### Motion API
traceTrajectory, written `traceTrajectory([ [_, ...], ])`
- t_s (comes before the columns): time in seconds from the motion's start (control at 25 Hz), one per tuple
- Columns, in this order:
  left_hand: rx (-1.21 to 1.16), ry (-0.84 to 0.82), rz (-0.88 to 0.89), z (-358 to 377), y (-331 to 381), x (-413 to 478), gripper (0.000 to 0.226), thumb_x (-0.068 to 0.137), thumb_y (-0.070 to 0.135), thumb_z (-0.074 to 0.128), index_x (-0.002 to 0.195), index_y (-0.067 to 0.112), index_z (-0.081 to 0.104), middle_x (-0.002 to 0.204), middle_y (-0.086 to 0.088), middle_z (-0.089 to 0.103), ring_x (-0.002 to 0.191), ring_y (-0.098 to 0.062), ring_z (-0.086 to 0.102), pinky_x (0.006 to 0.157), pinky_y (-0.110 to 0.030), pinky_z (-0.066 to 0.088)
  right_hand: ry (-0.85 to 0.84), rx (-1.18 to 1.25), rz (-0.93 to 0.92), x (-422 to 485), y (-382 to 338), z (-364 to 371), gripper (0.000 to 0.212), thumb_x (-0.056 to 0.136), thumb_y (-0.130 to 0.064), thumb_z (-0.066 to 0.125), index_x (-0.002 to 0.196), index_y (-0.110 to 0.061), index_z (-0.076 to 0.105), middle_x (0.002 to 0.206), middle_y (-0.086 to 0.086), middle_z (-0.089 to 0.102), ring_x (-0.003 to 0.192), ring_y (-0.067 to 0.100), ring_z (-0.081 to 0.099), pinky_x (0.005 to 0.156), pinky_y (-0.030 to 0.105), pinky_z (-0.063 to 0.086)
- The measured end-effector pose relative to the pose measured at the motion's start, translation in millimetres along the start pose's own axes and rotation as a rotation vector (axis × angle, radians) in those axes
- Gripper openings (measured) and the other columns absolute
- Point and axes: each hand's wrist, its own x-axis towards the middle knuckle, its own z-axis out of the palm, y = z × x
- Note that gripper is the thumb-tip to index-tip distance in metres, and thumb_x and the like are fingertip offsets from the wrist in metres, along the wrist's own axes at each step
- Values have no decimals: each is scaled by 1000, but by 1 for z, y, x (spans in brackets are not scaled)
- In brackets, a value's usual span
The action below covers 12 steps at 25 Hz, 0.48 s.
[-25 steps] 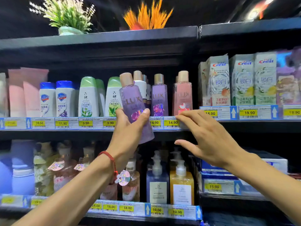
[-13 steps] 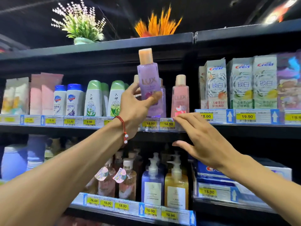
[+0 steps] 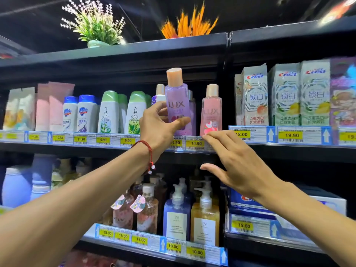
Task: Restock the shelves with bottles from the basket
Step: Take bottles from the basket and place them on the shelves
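left hand (image 3: 159, 130): we had it clasped round the purple LUX bottle (image 3: 176, 105), low on the body, with the thumb across the front under the logo and the fingers curled round the left side.
purple LUX bottle: it was upright with its peach cap on top, in front of the middle shelf (image 3: 77, 148), and its cap stood higher than its neighbours' caps. Our thumb hid the base, so we could not tell whether it stood on the shelf.
bracelet (image 3: 149, 153): a red cord lay round our left wrist, with small beads hanging from it.
right hand (image 3: 237, 162): it was released and held nothing, the fingers straight and spread. The fingertips (image 3: 206, 137) were at the shelf's front edge under the pink LUX bottle (image 3: 211, 110); we could not tell whether they touched.
pink LUX bottle: it stood upright on the middle shelf, just right of the purple one.
price strip (image 3: 86, 138): yellow tags ran along the shelf's front, and the one beside our right fingertips read 14.90.
left of our hands: green-capped bottles (image 3: 109, 112) stood on the same shelf, then blue-capped white bottles (image 3: 87, 114), then pink tubes (image 3: 55, 106).
right of our hands: Crest boxes (image 3: 285, 95) stood in a row on the next bay.
lower shelf: we saw a blue pump bottle (image 3: 176, 218) just beside an amber pump bottle (image 3: 205, 218).
top shelf: a green plant (image 3: 96, 22) and an orange plant (image 3: 189, 22) stood well apart.
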Motion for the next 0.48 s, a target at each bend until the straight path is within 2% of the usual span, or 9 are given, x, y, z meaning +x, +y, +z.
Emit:
traceTrajectory([
  [0.12, 43, -2, -5, -1, 0, 2, 45, 75, 24, 90, 115, 17, 70, 101, -1, 78, 87, -17, 76, 80, -42, 64, 10, -12, -8, 0, 0, 1, 74, 90, -51, 65, 144, -1, 54, 136, 10, 60, 123, 28, 55, 111, 38, 47],
  [0.32, 241, -52, 29, 1, 2, 7, 38, 79, 34, 86, 110, 18, 73, 96, 2, 78, 85, -15, 75, 82, -38, 63, 33, -25, -16, -1, 0, 3, 73, 92, -49, 67, 143, 1, 54, 135, 12, 60, 123, 29, 54, 112, 37, 44],
  [0.48, 355, -138, 31, 6, 1, 5, 33, 81, 39, 84, 108, 22, 77, 93, 7, 78, 86, -5, 73, 84, -28, 61, 34, -49, -17, -1, 1, 4, 74, 92, -50, 65, 144, 2, 54, 136, 13, 60, 124, 30, 54, 112, 38, 45],
])
